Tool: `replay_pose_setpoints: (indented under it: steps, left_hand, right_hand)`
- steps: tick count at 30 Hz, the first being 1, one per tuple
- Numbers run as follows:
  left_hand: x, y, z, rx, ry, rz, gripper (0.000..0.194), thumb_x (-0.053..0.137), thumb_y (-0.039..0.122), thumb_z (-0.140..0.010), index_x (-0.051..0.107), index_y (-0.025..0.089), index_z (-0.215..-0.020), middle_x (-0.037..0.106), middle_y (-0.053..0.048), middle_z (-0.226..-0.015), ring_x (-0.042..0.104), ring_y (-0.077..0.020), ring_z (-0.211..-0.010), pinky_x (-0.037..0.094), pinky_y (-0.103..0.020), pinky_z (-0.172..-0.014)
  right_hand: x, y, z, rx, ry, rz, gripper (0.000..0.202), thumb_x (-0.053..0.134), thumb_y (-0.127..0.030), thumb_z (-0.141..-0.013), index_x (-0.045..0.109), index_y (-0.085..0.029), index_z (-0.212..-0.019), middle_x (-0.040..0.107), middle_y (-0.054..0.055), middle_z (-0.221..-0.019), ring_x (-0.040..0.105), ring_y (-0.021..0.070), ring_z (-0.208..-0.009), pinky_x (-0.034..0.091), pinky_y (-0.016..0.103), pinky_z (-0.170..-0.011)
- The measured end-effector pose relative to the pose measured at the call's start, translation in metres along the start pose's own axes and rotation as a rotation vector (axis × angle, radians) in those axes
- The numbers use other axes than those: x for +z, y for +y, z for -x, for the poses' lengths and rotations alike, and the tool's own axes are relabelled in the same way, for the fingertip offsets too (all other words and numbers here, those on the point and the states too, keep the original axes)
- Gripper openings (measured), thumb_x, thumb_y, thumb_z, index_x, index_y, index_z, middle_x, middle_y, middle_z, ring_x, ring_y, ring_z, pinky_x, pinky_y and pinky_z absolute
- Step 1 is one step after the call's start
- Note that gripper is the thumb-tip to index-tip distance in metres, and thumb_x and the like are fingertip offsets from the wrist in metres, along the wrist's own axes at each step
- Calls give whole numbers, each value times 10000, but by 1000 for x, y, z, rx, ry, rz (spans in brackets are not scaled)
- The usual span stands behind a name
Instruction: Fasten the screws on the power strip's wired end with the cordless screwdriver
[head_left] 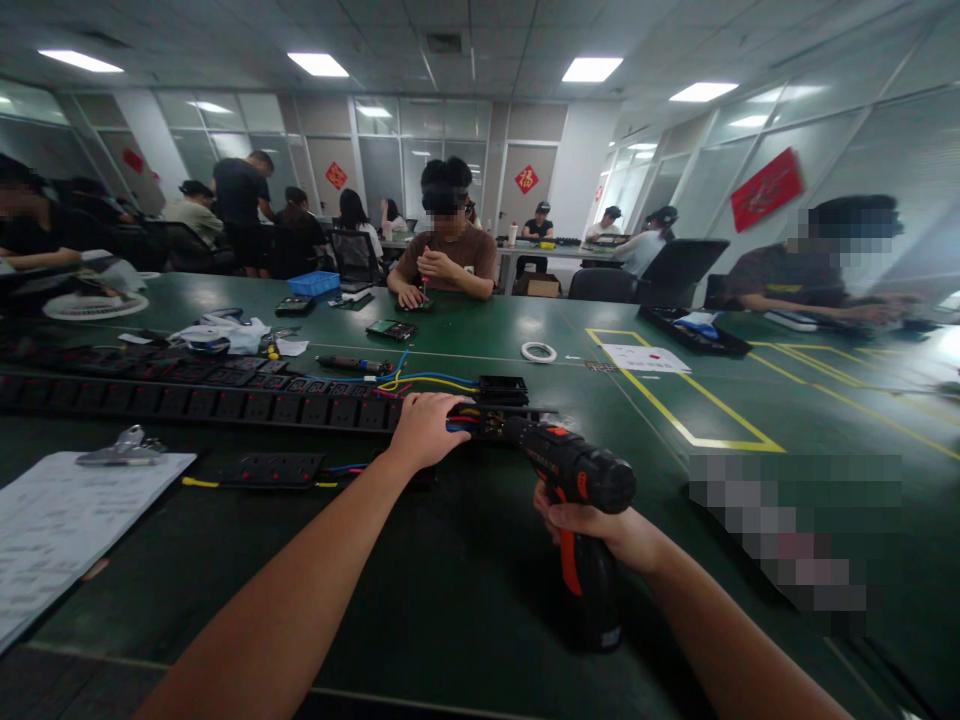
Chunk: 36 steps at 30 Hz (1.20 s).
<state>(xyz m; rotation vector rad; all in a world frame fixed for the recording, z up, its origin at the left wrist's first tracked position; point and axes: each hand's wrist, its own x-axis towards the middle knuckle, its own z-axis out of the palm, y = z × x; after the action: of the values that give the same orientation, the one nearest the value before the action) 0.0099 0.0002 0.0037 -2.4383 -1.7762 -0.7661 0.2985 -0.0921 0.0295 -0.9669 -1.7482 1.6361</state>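
Note:
A long black power strip (300, 407) with a row of sockets lies across the table. Over its right part my left hand (426, 430) is closed, fingers curled round the far side and partly hidden. Blue, red and yellow wires show beside the thumb. My right hand (592, 525) grips the handle of a black and orange cordless drill (570, 465). The drill's nose points left at the open wired end (491, 422) of the strip; whether the bit touches it I cannot tell. A shorter socket piece (277, 468) with loose wires lies nearer me.
A clipboard (90, 510) with paper is at the left. Behind the strip lie a black screwdriver-like tool (352, 365), a roll of white tape (538, 352) and a blue basket (314, 283). Across the green table a person (446, 250) works; a black tray (694, 330) stands right.

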Motion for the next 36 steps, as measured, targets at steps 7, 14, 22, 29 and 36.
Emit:
replay_pose_setpoints:
  steps: [7,14,22,29,36]
  left_hand:
    - [1,-1,0,1,-1,7,564,777,476,-835,646,280,-1347,665,-68,-1408,564,-318,-1320,315,-500,-1144]
    - [0,-1,0,8,1,8,561,787,470,-825,655,279,-1336,671,-63,-1399,572,-317,-1307,325,-496,-1134]
    - [-1,1,0,-4,-7,8,557,778,477,-833,650,297,-1344,664,-63,-1410,565,-321,-1317,312,-501,-1146]
    - [0,0,0,-10,-13,12,558,768,489,-838,641,299,-1346,658,-60,-1419,555,-316,-1327,302,-498,-1157]
    - [-3,1,0,-11,-23,19,562,761,490,-842,636,292,-1354,655,-67,-1422,549,-324,-1335,299,-509,-1160]
  right_hand:
    - [0,-1,-1,-10,-9,0,429,811,-550,-756,650,-178,-896,605,21,-805,585,191,-701,479,337,-653]
    - [0,0,0,-16,4,-23,417,820,-533,-749,654,-177,-889,595,16,-812,578,181,-703,483,330,-654]
    - [-1,-1,0,-18,1,7,439,816,-556,-755,644,-178,-896,596,18,-815,587,187,-715,490,335,-664]
    - [-3,2,-1,-27,-2,17,454,817,-565,-753,643,-176,-909,600,24,-836,589,194,-723,497,344,-669]
    - [-1,-1,0,-25,-2,-3,417,817,-530,-766,643,-179,-908,602,19,-827,585,191,-718,493,345,-677]
